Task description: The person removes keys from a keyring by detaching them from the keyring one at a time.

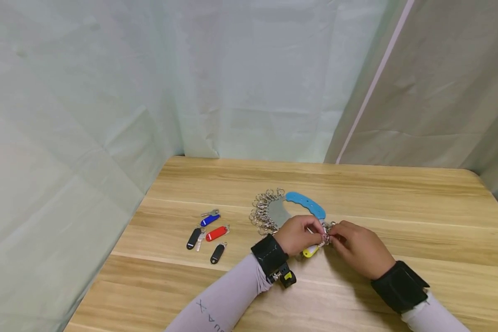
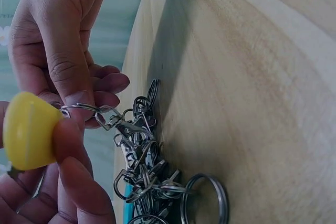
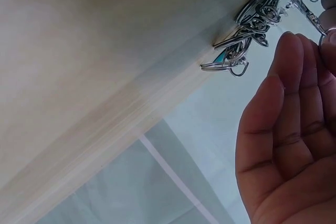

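A key ring holder with a blue handle (image 1: pixel 305 204) and a grey metal plate (image 1: pixel 279 212) lies on the table, its curved edge lined with many clasps and split rings. At its right end my left hand (image 1: pixel 294 235) pinches a yellow key tag (image 2: pixel 31 129) near the tag's small ring. My right hand (image 1: pixel 363 246) pinches a split ring (image 2: pixel 81 106) that hangs on one of the holder's swivel clasps (image 2: pixel 126 127). The tag's ring meets the split ring between the fingertips of both hands. In the right wrist view, the right-hand fingers (image 3: pixel 291 103) partly cover that split ring.
Left of the holder lie a blue key tag (image 1: pixel 210 220) with a key, a red key tag (image 1: pixel 216 233) and two black key tags (image 1: pixel 193 238), (image 1: pixel 217 253). Another key (image 1: pixel 200 240) lies among them. Cloth curtains (image 1: pixel 257 83) hang behind the wooden table (image 1: pixel 419 207).
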{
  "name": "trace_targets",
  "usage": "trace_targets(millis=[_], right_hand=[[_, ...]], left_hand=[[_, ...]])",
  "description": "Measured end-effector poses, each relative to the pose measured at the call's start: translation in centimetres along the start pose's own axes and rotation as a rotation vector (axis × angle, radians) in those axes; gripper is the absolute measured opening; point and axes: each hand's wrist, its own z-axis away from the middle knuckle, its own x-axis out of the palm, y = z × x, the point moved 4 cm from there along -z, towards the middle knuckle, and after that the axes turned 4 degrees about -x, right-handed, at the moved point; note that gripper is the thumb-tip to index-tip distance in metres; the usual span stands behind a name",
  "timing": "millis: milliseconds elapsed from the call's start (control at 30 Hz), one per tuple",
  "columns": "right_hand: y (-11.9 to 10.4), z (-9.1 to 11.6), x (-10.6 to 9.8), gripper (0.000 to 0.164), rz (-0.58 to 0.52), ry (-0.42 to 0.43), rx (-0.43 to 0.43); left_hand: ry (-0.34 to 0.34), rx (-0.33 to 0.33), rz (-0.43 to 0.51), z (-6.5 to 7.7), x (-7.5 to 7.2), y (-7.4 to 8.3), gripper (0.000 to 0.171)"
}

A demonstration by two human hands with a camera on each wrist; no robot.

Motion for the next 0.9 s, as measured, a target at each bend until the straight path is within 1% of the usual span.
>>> trace_targets(millis=[200,300,400,533,667,800,900], right_hand=[[0.0,0.0,0.0,0.012,0.012,-0.005,-0.004],[-0.1,0.0,0.0,0.012,0.010,-0.007,-0.004],[-0.1,0.0,0.0,0.012,0.004,-0.006,-0.003],[-0.1,-0.1,0.2,0.012,0.003,-0.004,-0.012],[0.1,-0.3,0.4,0.011,0.005,-0.010,-0.021],[0.2,-0.4,0.5,0.011,0.006,-0.011,-0.020],[0.3,-0.5,0.5,0.010,0.007,-0.013,-0.015]], left_hand=[[0.016,0.001,-0.011,0.1,-0.3,0.2,0.005],[0.018,0.002,0.018,0.2,-0.7,0.4,0.005],[0.027,-0.003,0.043,0.3,-1.4,0.5,0.005],[0.053,0.007,0.043,0.4,-2.5,0.7,0.004],[0.073,0.011,0.053,0.5,-3.3,0.6,0.003],[0.083,-0.007,0.048,0.8,-4.2,0.3,0.003],[0.094,-0.029,0.038,1.3,-5.2,0.0,0.004]])
